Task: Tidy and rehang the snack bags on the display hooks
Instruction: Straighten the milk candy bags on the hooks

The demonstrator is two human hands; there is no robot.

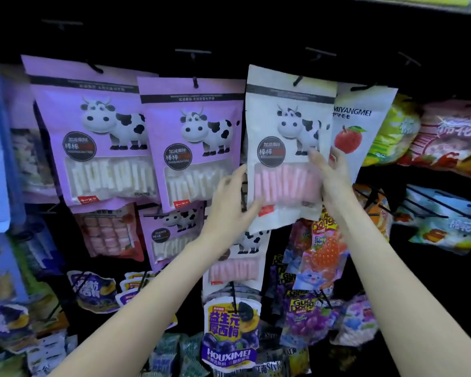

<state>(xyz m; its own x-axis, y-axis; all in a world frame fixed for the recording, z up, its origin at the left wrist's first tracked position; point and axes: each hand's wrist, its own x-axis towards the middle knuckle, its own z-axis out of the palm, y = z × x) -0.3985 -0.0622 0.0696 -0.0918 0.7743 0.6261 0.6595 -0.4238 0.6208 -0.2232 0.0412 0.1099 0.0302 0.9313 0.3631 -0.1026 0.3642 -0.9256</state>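
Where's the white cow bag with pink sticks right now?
Head view, centre-right: the white cow bag hangs between a purple cow bag and the red-fruit bag, held by both hands.

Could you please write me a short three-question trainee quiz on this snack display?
1. True or false: both hands touch the white cow bag.
2. Which bag hangs just right of it? A) the apple bag B) a purple cow bag C) a blue box
3. Fill in: the sticks in the white cow bag's window are ____.

Key: 1. True: the left hand holds its lower left edge, the right hand its right edge. 2. A. 3. pink.
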